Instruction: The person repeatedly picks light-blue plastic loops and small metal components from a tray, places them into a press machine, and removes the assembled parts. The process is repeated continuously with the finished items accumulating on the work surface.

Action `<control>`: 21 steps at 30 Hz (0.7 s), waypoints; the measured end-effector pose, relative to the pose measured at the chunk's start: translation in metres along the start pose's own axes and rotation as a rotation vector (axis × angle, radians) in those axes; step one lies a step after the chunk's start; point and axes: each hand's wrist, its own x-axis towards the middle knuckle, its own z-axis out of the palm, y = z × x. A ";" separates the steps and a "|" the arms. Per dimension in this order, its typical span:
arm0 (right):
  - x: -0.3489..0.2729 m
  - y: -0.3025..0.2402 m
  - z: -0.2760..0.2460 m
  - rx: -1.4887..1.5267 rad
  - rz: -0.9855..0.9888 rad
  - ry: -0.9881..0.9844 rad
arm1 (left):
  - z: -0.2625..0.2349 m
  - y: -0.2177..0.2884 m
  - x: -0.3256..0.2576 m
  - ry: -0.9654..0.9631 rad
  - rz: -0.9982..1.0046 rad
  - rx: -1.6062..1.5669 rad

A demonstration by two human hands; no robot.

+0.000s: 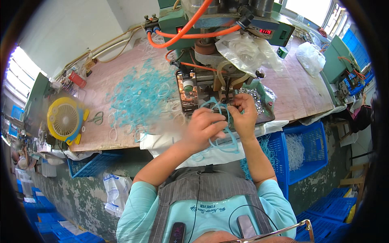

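Note:
Between my hands is a translucent blue plastic piece with looped, frame-like outlines (pixel 230 146), just in front of a bench press (pixel 221 83). My left hand (pixel 206 128) is closed round it, fingers curled. With thumb and fingers pinched together, my right hand (pixel 244 114) grips the piece's edge near the press's working point; whether a small part is also in that pinch is hidden. A phone (pixel 187 95) with its screen lit stands left of the press head. Small shiny metal parts (pixel 253 98) lie in a tray beside my right hand.
Left of the press, a heap of similar blue pieces (pixel 139 95) covers the bench. Scissors (pixel 96 118) and a yellow fan (pixel 65 118) are farther left. Orange hoses (pixel 194 35) cross above the press. Blue crates (pixel 308 148) with plastic pieces stand below on the right.

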 end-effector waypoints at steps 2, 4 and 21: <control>0.000 -0.001 0.000 -0.035 -0.008 0.011 | 0.007 0.000 0.001 -0.056 -0.011 -0.107; 0.003 -0.002 0.001 -0.053 -0.019 0.017 | 0.007 -0.002 -0.001 -0.066 -0.010 -0.095; 0.013 -0.010 0.014 0.144 0.028 -0.045 | -0.021 -0.013 0.026 0.201 -0.068 0.009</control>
